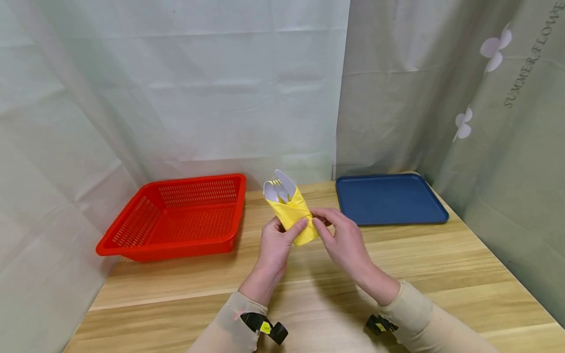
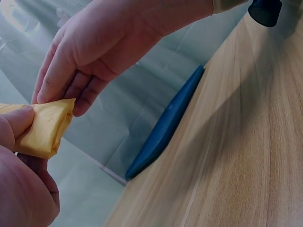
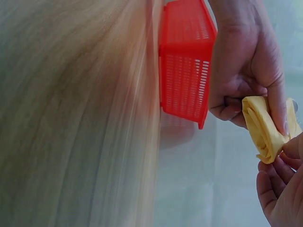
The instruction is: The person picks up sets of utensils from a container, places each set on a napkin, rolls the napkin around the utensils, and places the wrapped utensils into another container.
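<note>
A yellow napkin is wrapped around a spoon, a fork and a knife, whose greyish upper ends stick out of its top. It is held up above the table, tilted to the left. My left hand grips the lower part, thumb across the front and fingers behind. My right hand pinches the right edge between thumb and fingers. In the right wrist view, the folded layers of the napkin show at its bottom end. The cutlery's handles are hidden inside.
A red perforated basket stands on the left of the wooden table. At the back right lies a blue tray. Pale curtains hang behind and on both sides.
</note>
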Available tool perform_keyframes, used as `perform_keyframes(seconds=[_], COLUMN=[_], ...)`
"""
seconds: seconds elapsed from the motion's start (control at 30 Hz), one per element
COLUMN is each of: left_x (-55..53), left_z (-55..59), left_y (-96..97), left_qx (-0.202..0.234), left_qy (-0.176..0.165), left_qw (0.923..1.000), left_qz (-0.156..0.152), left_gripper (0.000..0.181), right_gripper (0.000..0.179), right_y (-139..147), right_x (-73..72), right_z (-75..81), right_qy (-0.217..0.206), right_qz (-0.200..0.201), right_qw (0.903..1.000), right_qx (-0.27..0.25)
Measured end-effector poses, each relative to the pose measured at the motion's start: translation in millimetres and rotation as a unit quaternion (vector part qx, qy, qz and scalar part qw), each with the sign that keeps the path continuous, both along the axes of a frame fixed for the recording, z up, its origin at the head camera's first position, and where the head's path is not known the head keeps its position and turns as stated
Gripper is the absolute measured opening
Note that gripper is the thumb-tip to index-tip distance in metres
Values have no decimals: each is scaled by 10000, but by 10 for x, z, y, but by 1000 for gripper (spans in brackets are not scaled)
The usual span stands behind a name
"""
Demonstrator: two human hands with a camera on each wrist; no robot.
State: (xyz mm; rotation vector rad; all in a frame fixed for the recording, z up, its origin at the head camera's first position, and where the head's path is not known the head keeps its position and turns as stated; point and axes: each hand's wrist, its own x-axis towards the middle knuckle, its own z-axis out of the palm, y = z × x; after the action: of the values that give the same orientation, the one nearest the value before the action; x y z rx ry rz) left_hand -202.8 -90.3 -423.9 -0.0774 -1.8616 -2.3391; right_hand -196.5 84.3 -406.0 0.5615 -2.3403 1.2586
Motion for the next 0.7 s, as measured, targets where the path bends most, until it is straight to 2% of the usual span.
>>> perform_keyframes(seconds=[0.13, 0.27, 0.5, 0.7], left_x=[-2, -9, 0, -11], left_z=[-4, -19, -23, -10], left_y=[7, 10, 10, 19], left_qx=[19, -30, -99, -91], left_qy=[12, 34, 23, -75], left_qw=[10000, 10000, 9999, 9999], left_qz=[-3, -6, -89, -113], left_gripper=[41, 39, 37, 36], right_gripper=[26, 27, 19, 20], right_y=[20, 54, 103, 87], right_x=[-15, -69, -121, -96], right_z=[22, 48, 92, 99], right_qy=[-566, -1128, -1485, -1958], right_qz=[148, 294, 379, 764], right_qw=[9978, 9899, 9828, 9584], right_qx=[-321, -811, -1034, -1931])
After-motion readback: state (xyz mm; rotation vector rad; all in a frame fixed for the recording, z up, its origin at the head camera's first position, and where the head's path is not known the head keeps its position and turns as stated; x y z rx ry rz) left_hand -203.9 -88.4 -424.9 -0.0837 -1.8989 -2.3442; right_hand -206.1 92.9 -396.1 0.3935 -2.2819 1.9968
